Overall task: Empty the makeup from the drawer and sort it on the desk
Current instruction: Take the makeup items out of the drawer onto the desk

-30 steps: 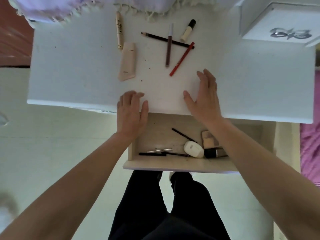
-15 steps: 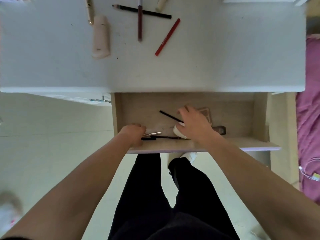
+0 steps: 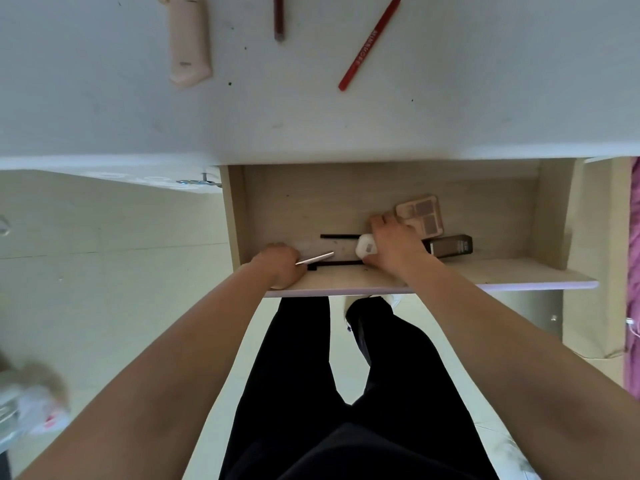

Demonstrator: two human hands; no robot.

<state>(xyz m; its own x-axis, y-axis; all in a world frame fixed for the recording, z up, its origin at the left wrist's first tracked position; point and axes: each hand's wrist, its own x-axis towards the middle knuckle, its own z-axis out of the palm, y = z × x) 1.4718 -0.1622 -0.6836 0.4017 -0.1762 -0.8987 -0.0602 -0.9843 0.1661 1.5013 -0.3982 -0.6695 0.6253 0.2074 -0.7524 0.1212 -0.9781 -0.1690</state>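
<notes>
Desk: I see the white desk top [image 3: 311,116] across my upper view, with the wooden drawer [image 3: 550,216] pulled open under its front edge.
Left hand: my view has the left hand [image 3: 280,268] at the drawer's near left corner, fingers curled round a silver stick [image 3: 316,259].
Right hand: the right hand [image 3: 394,247] is curled over a white case [image 3: 366,250].
Still in drawer: 2 pencils, the far black pencil [image 3: 341,236] and the near black pencil [image 3: 334,264]; an eyeshadow palette [image 3: 420,214] just beyond the right hand; a brown tube [image 3: 450,244] beside its wrist.
On desk: pink tube [image 3: 190,39], dark red pencil [image 3: 278,19] and red pencil [image 3: 369,43], lying apart.
Below: black trousers [image 3: 346,410], pale floor [image 3: 121,271].
</notes>
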